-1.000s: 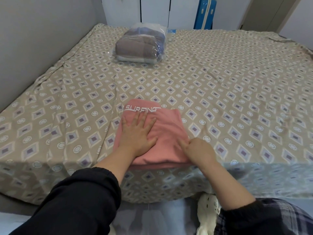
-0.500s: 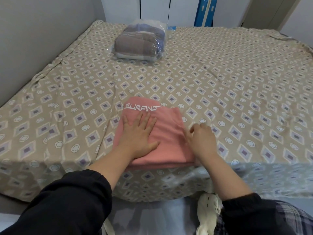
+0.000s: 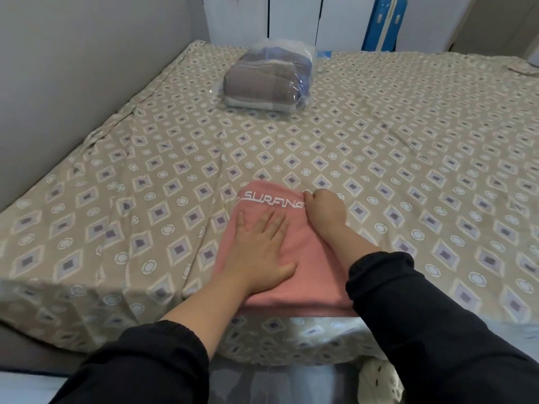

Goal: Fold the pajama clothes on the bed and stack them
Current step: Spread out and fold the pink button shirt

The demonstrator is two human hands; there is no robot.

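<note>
The folded pink garment (image 3: 315,269) lies in the lower centre of the frame, on the near edge of the bed, with its near fold just at the drop of the mattress. White lettering (image 3: 274,199) runs across its far end.

The left hand (image 3: 259,255) lies flat on the middle of the garment, palm down, fingers straight and spread, pointing toward the lettering. It presses on the fabric and grasps nothing.

The right hand (image 3: 325,209) sits at the far right corner of the garment, just right of the lettering. Its fingers are curled and the thumb touches the corner. Whether fabric is pinched between them cannot be told. The right forearm crosses the right edge of the garment. Both arms wear black sleeves (image 3: 423,330) pushed up from the wrists.

The bed sheet (image 3: 408,170), beige with a diamond and circle pattern, covers the whole bed and shows creases left of the garment.

One container is in view: a clear plastic bag (image 3: 268,80) in the upper centre of the frame, well apart from the garment. It holds folded textiles in grey-brown and blue-grey tones.

Behind the bed stand white cupboard doors (image 3: 291,18) and, at the upper right, a blue suitcase (image 3: 385,21). A grey wall (image 3: 73,68) fills the upper left.
</note>
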